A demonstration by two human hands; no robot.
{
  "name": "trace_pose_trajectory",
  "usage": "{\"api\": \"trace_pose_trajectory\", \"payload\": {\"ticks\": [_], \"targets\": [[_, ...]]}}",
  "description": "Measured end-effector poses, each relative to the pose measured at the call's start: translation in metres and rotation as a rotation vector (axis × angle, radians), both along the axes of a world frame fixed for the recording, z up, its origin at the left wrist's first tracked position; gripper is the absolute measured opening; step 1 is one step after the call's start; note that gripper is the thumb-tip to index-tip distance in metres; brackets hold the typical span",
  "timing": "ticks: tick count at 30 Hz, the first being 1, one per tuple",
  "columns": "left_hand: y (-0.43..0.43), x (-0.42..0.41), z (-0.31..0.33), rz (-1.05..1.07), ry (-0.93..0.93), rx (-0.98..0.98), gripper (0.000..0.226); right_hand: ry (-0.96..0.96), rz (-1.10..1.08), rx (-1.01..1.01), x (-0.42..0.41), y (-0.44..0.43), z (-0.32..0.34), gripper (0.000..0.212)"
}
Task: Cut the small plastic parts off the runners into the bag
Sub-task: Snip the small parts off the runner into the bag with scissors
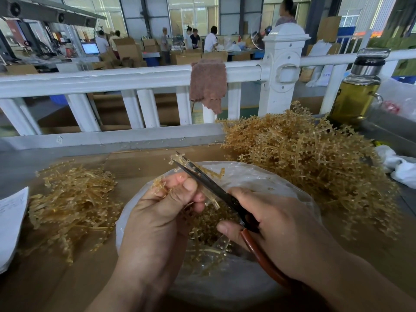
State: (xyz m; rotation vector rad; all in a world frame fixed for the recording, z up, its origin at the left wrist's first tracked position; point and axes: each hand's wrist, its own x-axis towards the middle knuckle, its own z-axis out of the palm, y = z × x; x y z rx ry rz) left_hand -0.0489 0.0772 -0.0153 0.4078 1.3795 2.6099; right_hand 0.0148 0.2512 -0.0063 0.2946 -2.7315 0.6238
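My left hand (162, 212) pinches an amber plastic runner (212, 171) with small parts along it, held above the clear plastic bag (258, 176). My right hand (276, 221) grips black scissors (207, 183) with red-brown handles. The blades point up and left, and their tips lie against the runner's far end. Amber parts and bits lie inside the bag below my hands. A big heap of uncut runners (315, 158) sits at the right. A flatter pile of runners (72, 199) lies at the left.
The work surface is brown cardboard (135, 161). A white railing (135, 77) with a brown cloth (208, 84) runs along the far edge. A bottle of yellow liquid (355, 95) stands at the back right. White paper (11, 221) lies at the left edge, and people work in the background.
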Motion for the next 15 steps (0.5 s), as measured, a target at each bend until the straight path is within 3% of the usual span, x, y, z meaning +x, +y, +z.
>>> {"api": "trace_pose_trajectory", "payload": {"ticks": [15], "targets": [[0.0015,0.001,0.0012,0.026,0.035,-0.018,0.008,0.046,0.011,0.013,0.0008,0.0014,0.0026,0.051]]}}
